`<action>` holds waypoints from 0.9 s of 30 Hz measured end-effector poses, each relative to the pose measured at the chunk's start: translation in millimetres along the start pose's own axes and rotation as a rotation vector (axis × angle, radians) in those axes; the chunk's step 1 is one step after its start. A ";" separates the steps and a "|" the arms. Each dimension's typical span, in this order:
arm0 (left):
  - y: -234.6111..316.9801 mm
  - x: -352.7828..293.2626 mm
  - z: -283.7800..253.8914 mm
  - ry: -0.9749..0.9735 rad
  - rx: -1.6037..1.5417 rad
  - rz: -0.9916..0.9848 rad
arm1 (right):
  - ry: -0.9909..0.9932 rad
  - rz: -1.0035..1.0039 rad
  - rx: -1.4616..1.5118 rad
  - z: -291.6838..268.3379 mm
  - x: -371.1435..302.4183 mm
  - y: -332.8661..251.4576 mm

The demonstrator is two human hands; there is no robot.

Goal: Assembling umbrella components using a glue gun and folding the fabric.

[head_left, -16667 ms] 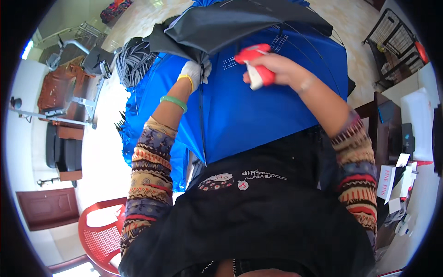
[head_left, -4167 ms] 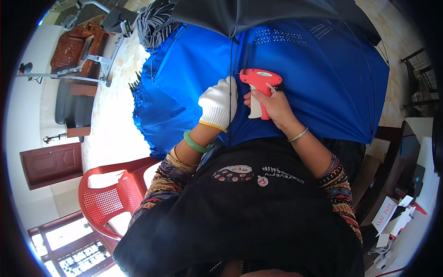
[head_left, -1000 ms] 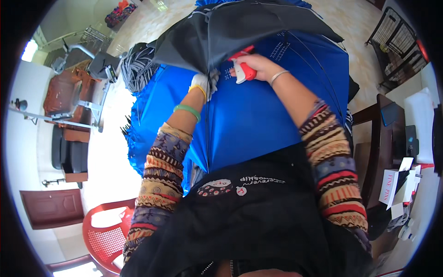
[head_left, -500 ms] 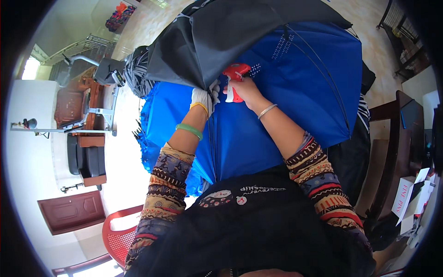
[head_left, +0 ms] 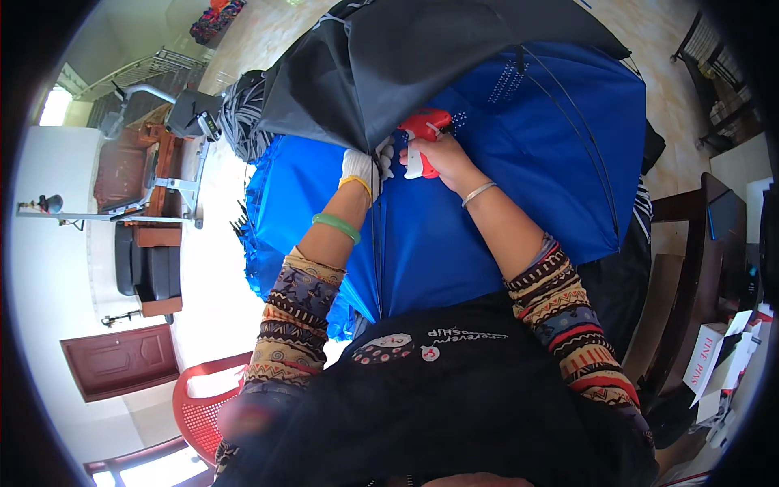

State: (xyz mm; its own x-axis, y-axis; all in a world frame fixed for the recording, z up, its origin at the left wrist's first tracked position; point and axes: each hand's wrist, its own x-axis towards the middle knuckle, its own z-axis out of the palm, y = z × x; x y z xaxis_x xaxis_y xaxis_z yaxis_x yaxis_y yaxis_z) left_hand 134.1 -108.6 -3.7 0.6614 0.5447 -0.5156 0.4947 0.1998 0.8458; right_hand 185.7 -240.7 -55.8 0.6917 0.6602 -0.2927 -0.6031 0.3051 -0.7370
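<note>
since the picture 1 second ago, more of the red pistol-shaped tool (head_left: 428,123) had come into sight below the edge of the dark grey cloth (head_left: 414,73). at the left stood a red chair (head_left: 196,406). next came the gloved left hand (head_left: 358,167), with a green bangle (head_left: 337,227) farther down the forearm; its fingers were bent inward at the low point of the dark cloth, beside a thin black rib (head_left: 376,252), though i could not tell exactly what they pinched. just right of it, in front of the blue umbrella cloth (head_left: 503,195), was the tool, its nose toward the glove; i could not tell whether it touched anything. the bare right hand (head_left: 443,157) had its fingers wrapped round the pale handle. farthest right lay a white box (head_left: 706,357). handling it well, i judged, called for cloth held taut at the rib, the nose square to the fabric and clear of the gloved fingertips, and an even squeeze.
</note>
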 end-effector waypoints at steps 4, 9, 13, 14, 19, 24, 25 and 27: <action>5.7 -5.5 5.2 -0.012 0.099 -0.054 | -0.031 0.047 0.048 -5.3 3.0 -1.2; -0.6 2.0 3.9 -0.023 0.049 -0.021 | -0.045 0.066 0.048 -6.3 5.2 -2.0; 0.5 -1.7 5.2 -0.059 0.038 0.018 | -0.081 0.026 0.099 -5.1 7.3 2.7; 0.5 -2.3 5.1 -0.078 0.019 0.008 | -0.080 0.025 0.099 -4.7 7.7 3.7; 8.4 -10.8 4.3 -0.132 0.011 -0.024 | -0.066 0.043 0.111 -3.8 9.5 4.5; 4.1 2.6 2.5 -0.137 0.001 0.020 | -0.121 0.065 0.094 -4.6 17.3 -4.0; 5.7 5.8 0.5 -0.142 0.002 0.020 | -0.133 0.070 0.084 -5.4 17.4 -4.3; 16.6 12.2 -13.2 -0.258 -0.096 -0.070 | -0.177 0.083 0.115 -0.4 11.0 -18.8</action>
State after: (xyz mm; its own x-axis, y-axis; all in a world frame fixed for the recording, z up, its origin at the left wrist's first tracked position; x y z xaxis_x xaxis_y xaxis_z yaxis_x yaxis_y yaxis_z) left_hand 142.9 -87.9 5.9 0.7548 0.3042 -0.5811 0.4971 0.3127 0.8094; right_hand 204.8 -239.4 -45.4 0.5636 0.7931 -0.2310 -0.7034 0.3141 -0.6377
